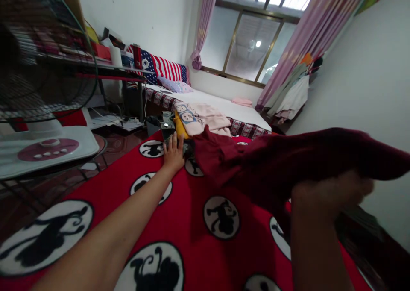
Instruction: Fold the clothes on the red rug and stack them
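Observation:
My right hand (333, 192), smeared by motion, is closed on a maroon garment (256, 163) and holds it raised above the bed at the right. The cloth stretches left in loose folds, down toward a small pile of clothes. My left hand (174, 153) lies with its fingers stretched out at the near edge of that pile. By its fingertips are a yellow cloth (180, 127) and a dark camouflage-like garment (167, 126). Behind them rests a pale pink printed garment (208, 115). Under both arms spreads a red blanket (192, 218) with black figures in white circles.
An electric fan (48, 69) stands close at the left, before a cluttered desk (128, 71). Beyond the pile is a second bed (221, 101) with pillows. Clothes (293, 94) hang by the purple curtain (307, 39). Dark cloth (374, 239) lies at the lower right.

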Tool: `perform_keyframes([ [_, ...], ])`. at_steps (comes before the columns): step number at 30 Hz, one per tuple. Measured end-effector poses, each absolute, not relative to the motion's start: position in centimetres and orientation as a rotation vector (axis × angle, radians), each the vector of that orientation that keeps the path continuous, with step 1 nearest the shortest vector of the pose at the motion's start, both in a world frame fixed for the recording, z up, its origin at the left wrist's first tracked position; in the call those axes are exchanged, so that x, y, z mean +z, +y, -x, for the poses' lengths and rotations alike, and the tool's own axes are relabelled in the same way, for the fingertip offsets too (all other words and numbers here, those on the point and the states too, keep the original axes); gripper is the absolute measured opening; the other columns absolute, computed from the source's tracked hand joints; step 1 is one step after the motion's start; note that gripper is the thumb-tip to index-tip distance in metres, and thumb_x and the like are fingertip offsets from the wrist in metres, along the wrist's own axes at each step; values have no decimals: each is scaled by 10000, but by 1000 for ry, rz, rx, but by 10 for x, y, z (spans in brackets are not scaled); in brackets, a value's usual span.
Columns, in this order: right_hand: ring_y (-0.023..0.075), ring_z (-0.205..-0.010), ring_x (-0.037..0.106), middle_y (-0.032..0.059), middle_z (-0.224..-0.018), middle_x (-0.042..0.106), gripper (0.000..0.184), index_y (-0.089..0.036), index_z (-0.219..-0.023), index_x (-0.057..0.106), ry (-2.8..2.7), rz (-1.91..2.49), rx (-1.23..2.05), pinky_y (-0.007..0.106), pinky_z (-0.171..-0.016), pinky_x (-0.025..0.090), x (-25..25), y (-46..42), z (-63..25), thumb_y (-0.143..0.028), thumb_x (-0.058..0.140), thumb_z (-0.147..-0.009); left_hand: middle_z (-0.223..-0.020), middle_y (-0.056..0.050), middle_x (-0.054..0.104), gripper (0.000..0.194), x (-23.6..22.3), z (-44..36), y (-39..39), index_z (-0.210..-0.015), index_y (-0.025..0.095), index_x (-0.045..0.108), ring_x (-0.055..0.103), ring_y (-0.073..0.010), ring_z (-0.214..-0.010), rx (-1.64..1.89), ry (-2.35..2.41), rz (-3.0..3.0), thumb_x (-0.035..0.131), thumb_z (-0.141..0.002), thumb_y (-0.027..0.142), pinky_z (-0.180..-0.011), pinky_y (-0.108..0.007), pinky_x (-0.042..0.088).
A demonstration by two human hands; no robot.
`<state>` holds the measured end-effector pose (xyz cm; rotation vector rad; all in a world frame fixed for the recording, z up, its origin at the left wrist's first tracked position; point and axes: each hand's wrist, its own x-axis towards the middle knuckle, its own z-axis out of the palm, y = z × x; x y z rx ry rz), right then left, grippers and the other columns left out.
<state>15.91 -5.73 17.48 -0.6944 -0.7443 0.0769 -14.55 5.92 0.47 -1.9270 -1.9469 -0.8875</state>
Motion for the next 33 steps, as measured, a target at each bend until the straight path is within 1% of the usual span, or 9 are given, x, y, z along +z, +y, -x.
perform_keyframes([
  [2,223,-1073,618,20,-1108,638,256,-277,-978,560,-866,687,-44,448,-974,502,169,-68,-154,-199,529,-736,-1609,-164,157,775,0,142,49,-1542,120,205,74,-358,-1481,-844,-1964,1957,502,-831,207,-1136,-528,248],
  [5,206,-1005,627,45,-1098,662,396,-210,-1079,598,-1120,915,-5,419,-945,492,139,-66,-145,-151,529,-693,-1609,-163,156,723,-3,135,31,-1525,80,254,56,-387,-1475,-805,-2006,1984,479,-855,229,-1116,-494,308],
  [7,217,-982,623,66,-1043,685,343,-181,-1038,649,-1279,1142,56,420,-941,473,108,-59,-143,-187,525,-719,-1611,-167,141,719,-3,129,19,-1524,60,244,112,-403,-1463,-768,-2060,1977,464,-866,245,-1096,-506,335],
  [9,234,-941,628,69,-957,710,248,-195,-933,694,-1439,1332,152,434,-940,461,76,-52,-143,-243,561,-730,-1611,-183,115,720,-2,123,7,-1522,38,234,243,-406,-1424,-714,-2109,1981,454,-872,256,-1081,-519,348],
  [11,241,-893,639,53,-890,726,167,-226,-833,714,-1540,1442,279,434,-924,466,50,-47,-145,-274,639,-693,-1603,-209,121,717,-1,117,-2,-1512,7,238,371,-397,-1357,-664,-2142,1991,444,-880,276,-1080,-520,345],
  [14,237,-868,655,29,-856,739,112,-258,-766,731,-1583,1476,343,420,-913,470,29,-47,-149,-308,682,-678,-1580,-232,196,688,-1,113,-11,-1476,-25,309,413,-389,-1328,-609,-2157,2004,437,-888,307,-1096,-506,324],
  [17,234,-859,665,27,-849,748,152,-257,-778,747,-1585,1421,327,407,-901,474,25,-50,-153,-356,651,-713,-1570,-230,231,641,-2,112,-11,-1443,-2,385,406,-381,-1339,-585,-2162,2004,433,-887,314,-1093,-502,321],
  [23,246,-850,666,66,-842,754,264,-192,-797,756,-1409,1254,489,387,-860,481,30,-56,-163,-400,629,-694,-1556,-241,263,622,-6,117,-4,-1418,16,420,439,-378,-1312,-592,-2126,2010,430,-881,330,-1062,-498,349],
  [33,247,-888,659,65,-862,758,246,-187,-783,765,-1321,1185,599,393,-899,461,29,-56,-169,-377,644,-683,-1554,-243,266,629,-3,121,-1,-1411,7,421,431,-369,-1324,-562,-2134,2045,433,-884,351,-1064,-465,357],
])
